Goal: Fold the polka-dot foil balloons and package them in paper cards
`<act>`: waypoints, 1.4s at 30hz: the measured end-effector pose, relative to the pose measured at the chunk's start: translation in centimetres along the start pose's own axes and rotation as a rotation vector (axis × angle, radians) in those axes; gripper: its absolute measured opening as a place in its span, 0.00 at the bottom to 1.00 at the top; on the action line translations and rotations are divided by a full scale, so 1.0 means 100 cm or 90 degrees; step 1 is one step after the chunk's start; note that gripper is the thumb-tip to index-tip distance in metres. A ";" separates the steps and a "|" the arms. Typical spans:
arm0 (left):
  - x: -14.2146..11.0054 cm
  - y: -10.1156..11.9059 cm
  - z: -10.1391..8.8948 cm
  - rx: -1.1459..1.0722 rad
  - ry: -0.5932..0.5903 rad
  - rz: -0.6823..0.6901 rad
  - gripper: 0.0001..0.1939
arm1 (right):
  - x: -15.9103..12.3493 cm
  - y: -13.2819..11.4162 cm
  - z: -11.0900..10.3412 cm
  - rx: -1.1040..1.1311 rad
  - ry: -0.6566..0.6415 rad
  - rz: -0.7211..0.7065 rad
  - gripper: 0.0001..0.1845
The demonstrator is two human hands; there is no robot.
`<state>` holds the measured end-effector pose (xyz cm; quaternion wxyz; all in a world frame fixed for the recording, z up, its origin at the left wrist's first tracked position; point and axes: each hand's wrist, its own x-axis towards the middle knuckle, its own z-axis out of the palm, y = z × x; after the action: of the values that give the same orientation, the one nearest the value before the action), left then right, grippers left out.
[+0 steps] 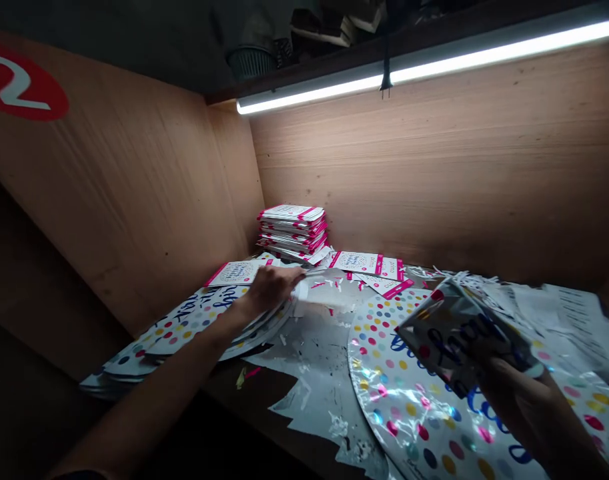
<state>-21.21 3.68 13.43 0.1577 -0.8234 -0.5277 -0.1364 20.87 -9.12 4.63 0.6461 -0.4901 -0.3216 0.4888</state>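
My right hand (524,387) grips a folded foil balloon (454,333) printed with dots and blue lettering. Beneath it lies a large round flat foil balloon (409,393), white with coloured dots. My left hand (274,287) is closed, its fingertips pinching the edge of a thin translucent plastic piece (329,300), which looks blurred. Under my left forearm is a stack of flat dotted balloons (184,323) with dark blue lettering. A pink-edged white printed card (237,272) lies just behind that hand.
A tall pile of pink-edged cards (293,230) stands in the back corner. More cards (364,263) lie to its right, near paper shreds (464,280) and printed sheets (569,313). A torn plastic covering (309,387) lines the worktop. A plug (386,81) hangs beside the tube light (434,70).
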 end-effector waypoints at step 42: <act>0.077 0.186 0.046 -0.112 0.124 0.298 0.67 | 0.036 -0.034 -0.021 -0.041 -0.009 -0.195 0.21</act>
<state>-0.90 4.58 10.07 0.1631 -0.9164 -0.2916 -0.2204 24.97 -6.54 6.97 0.6948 -0.4524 -0.4128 0.3772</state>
